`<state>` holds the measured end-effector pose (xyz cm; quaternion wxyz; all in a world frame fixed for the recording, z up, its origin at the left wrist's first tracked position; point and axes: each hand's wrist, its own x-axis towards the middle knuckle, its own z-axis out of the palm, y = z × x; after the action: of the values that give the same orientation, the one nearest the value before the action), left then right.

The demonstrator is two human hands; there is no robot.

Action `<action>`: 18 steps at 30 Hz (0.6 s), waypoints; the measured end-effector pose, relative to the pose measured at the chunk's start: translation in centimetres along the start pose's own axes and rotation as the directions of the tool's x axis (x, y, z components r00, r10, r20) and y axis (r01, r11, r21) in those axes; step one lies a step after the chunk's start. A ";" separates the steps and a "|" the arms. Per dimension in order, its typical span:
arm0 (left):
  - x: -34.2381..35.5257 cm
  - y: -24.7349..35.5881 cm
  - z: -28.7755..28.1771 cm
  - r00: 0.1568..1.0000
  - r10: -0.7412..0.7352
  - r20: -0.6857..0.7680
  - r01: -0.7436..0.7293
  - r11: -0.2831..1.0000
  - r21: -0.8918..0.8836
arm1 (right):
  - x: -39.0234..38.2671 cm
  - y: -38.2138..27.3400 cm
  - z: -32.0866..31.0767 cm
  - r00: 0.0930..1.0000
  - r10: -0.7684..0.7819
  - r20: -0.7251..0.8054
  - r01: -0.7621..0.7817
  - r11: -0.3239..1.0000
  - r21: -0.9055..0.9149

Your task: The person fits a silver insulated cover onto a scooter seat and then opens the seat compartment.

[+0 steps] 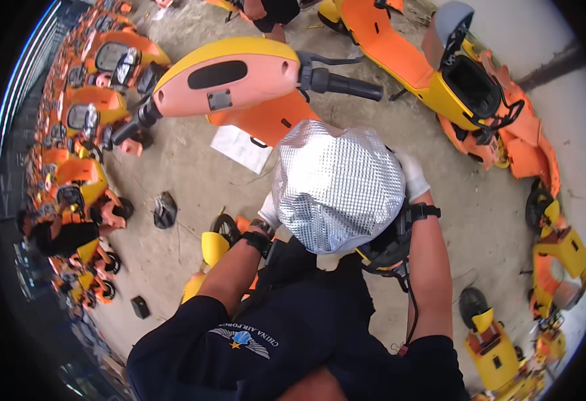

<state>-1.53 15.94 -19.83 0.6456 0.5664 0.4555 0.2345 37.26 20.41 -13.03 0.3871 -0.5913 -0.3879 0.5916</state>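
A silver quilted foil cover (339,184), round and puffed up, sits over the seat area of a yellow and orange electric scooter whose front (239,77) points away from me. My left hand (268,210), in a white glove, grips the cover's left edge; its fingertips are tucked out of sight. On the opposite side my right hand (411,176), also gloved in white, is closed on the cover's right edge, with its fingers partly hidden. Beneath the cover's lower right, a dark part of the scooter (389,250) shows. The seat itself is hidden.
Another scooter (463,87) with its seat lifted stands at the upper right. Rows of scooters (96,110) line the left side. On the concrete floor lie a white sheet (243,148), a black plastic bag (165,210) and a small black box (140,307). Another person (59,237) is at the left.
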 end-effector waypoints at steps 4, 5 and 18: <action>-0.8 2.3 -0.2 0.997 0.055 0.049 -0.072 0.877 0.475 | -1.9 -4.4 0.4 0.902 0.430 -0.020 -0.384 0.825 0.416; -0.7 4.3 -0.2 0.995 -0.016 0.103 -0.032 0.897 0.440 | -1.6 -4.0 -0.6 0.890 0.455 -0.033 -0.413 0.834 0.366; 3.2 6.6 0.3 0.959 0.089 0.268 -0.034 0.979 -0.201 | -1.2 -6.3 -5.3 0.987 0.162 0.003 -0.133 0.819 -0.558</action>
<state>1.64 20.01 -14.63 0.7473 0.5416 0.3182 0.2168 42.56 21.84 -6.76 0.1417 -0.6913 -0.5057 0.4962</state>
